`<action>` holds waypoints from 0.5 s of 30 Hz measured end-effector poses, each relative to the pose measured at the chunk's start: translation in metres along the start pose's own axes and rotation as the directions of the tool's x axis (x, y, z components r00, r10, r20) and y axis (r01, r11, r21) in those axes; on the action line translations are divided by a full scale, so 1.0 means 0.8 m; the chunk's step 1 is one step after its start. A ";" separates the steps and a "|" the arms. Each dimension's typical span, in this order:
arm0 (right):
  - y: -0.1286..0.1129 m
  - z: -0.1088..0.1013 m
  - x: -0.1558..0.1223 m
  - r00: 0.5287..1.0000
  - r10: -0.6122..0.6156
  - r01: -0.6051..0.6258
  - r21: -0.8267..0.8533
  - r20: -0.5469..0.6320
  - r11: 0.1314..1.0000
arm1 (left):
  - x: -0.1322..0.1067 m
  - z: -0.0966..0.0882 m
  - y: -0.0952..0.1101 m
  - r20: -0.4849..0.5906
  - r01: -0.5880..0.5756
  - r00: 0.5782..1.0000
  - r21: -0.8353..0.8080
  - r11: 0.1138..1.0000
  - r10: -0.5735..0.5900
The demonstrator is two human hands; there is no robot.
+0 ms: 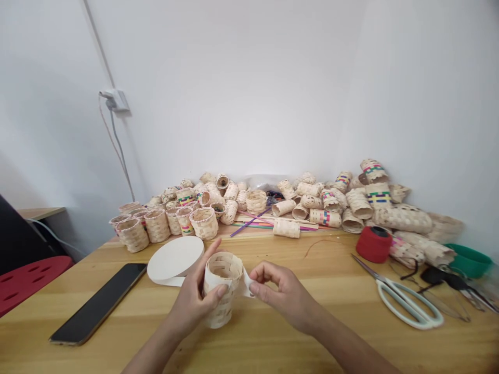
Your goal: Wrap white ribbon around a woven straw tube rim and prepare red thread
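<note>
In front of me a small woven basket (221, 314) stands upright, slightly tilted, with its opening facing up. My left hand (195, 291) is wrapped round its left side, thumb on the front and fingers behind. A band of white tape (248, 286) runs along the basket's rim, and its loose end sticks out to the right. That end is pinched between the thumb and fingers of my right hand (283, 293). Behind my left hand lies a large white roll of tape (175, 258), a strip of it showing at its lower edge.
A black phone (99, 304) lies at the left. Scissors (405, 301), a red thread spool (374, 244) and a green bowl (468, 259) are at the right. Several woven baskets (132, 235) and coloured strips (249, 222) line the wall. A red stool (35, 280) stands beside the table.
</note>
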State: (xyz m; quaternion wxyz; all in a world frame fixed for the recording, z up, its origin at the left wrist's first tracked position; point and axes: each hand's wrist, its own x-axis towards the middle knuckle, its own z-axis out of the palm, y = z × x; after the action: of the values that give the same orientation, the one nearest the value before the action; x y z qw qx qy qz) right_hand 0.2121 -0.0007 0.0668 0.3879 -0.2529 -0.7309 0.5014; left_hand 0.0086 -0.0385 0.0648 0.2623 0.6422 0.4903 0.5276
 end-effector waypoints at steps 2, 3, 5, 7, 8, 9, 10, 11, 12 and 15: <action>-0.001 0.001 0.000 1.000 0.006 -0.006 0.014 0.008 1.000 | 0.000 0.001 0.000 0.004 0.003 1.000 -0.004 1.000 -0.003; -0.002 0.001 0.000 1.000 0.010 -0.010 0.020 0.011 1.000 | 0.000 0.001 -0.001 0.009 0.006 1.000 -0.005 1.000 -0.006; -0.004 0.003 0.000 1.000 0.018 -0.018 0.028 0.012 0.999 | 0.000 0.002 -0.001 0.027 0.008 1.000 0.001 1.000 -0.008; -0.004 0.004 0.001 1.000 0.019 -0.020 0.036 0.007 0.999 | 0.000 0.003 0.000 0.035 0.003 0.999 0.010 1.000 -0.004; -0.004 0.005 0.001 1.000 0.019 -0.019 0.039 0.004 0.999 | 0.000 0.004 0.000 0.033 -0.001 0.999 0.013 1.000 0.000; -0.004 0.005 0.001 1.000 0.018 -0.018 0.042 0.002 0.999 | -0.001 0.005 0.000 0.027 -0.006 1.000 0.016 1.000 0.005; -0.004 0.006 0.001 1.000 0.018 -0.018 0.044 0.001 0.999 | -0.001 0.006 0.000 0.019 -0.009 1.000 0.021 1.000 0.009; -0.003 0.007 0.001 1.000 0.019 -0.019 0.045 -0.001 0.999 | -0.002 0.007 0.001 0.013 -0.013 1.000 0.029 1.000 0.012; -0.003 0.008 0.000 1.000 0.021 -0.021 0.043 -0.003 0.999 | -0.002 0.009 0.000 0.008 -0.017 1.000 0.039 0.999 0.016; -0.003 0.009 0.000 1.000 0.028 -0.028 0.039 -0.004 0.999 | -0.003 0.013 0.000 -0.018 -0.031 0.999 0.064 0.997 0.033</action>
State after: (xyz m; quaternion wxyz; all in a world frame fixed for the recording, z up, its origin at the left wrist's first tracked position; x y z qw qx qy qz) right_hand 0.2059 -0.0055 0.0676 0.3875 -0.2566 -0.7164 0.5204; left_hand 0.0181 -0.0386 0.0605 0.2285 0.6531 0.4990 0.5217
